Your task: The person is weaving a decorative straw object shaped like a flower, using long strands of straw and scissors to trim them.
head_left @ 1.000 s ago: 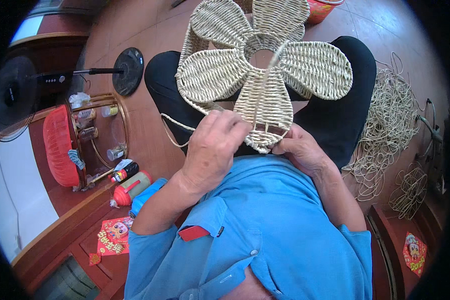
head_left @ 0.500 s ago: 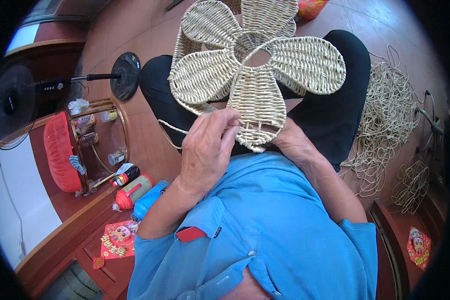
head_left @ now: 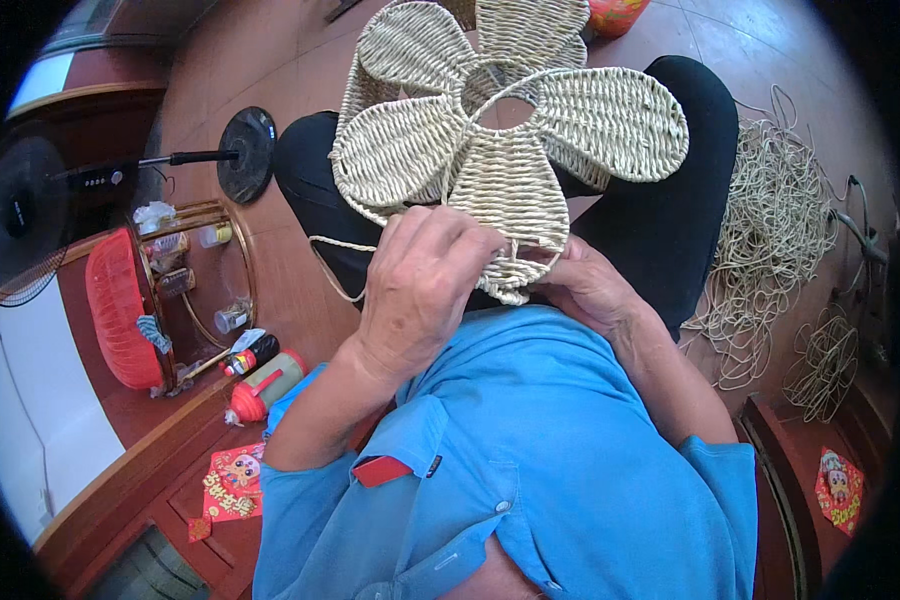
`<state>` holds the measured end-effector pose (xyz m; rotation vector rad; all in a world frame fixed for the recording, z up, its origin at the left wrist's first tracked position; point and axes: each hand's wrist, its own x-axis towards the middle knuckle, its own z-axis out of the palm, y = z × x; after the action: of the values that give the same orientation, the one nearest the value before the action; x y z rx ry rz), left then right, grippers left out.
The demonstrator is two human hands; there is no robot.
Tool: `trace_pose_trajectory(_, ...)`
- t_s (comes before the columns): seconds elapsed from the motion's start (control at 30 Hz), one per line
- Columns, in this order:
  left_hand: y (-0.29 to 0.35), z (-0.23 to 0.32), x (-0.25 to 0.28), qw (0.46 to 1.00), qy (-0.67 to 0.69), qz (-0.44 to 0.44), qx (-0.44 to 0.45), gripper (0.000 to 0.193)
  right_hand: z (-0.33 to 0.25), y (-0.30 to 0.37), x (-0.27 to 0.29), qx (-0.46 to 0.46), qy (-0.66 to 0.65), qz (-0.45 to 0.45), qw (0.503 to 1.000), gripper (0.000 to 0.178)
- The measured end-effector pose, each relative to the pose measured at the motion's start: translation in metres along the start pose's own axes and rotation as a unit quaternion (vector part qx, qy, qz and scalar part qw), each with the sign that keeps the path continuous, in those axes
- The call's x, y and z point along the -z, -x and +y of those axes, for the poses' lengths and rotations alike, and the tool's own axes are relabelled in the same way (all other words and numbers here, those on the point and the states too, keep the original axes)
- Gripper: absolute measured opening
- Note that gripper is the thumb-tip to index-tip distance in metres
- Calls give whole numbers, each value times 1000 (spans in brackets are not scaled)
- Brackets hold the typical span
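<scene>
A woven straw flower piece [head_left: 505, 185] with several broad petals and a ring-shaped centre rests on my lap. A similar woven layer shows beneath it. Its nearest petal points toward my belly, and a gap with bare crosswise ribs shows near the tip. My left hand [head_left: 420, 285] is closed at this petal's left edge, its fingertips pinching at the gap. A loose straw cord [head_left: 335, 243] loops out to the left from beneath that hand. On the petal's right edge my right hand [head_left: 590, 290] grips near the tip, thumb on top, other fingers partly hidden underneath.
A large tangle of straw cord [head_left: 770, 240] lies on the floor at right, with a smaller coil [head_left: 823, 370] nearer. At left are a fallen-looking black fan [head_left: 30, 210], a rack with jars [head_left: 215, 235], a red mesh cover [head_left: 120, 310] and a thermos flask [head_left: 268, 388].
My left hand has rolled over the petal's edge, its knuckles now covering part of the gap. My right thumb has come up onto the petal's edge. The flower has shifted slightly left.
</scene>
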<state>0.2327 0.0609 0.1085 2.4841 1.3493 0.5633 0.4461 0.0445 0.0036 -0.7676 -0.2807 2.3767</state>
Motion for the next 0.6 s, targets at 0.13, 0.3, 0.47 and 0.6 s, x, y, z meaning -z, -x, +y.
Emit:
trace_pose_trajectory(0.13, -11, -7, 11, 996, -5, -66, -63, 18, -1, 2, 0, 5, -14, 3, 1000, 46)
trace_pose_trajectory(0.3, -17, -9, 9, 980, -71, -158, -98, 19, -4, 3, -1, 4, -30, 7, 1000, 45)
trace_pose_trajectory(0.47, -16, -5, -1, 993, 72, -75, -49, 21, 2, 13, 2, 33, -14, 15, 999, 37)
trace_pose_trajectory(0.6, -11, 12, -14, 997, 57, -14, -41, 21, 7, 14, 9, 84, 36, -17, 996, 35)
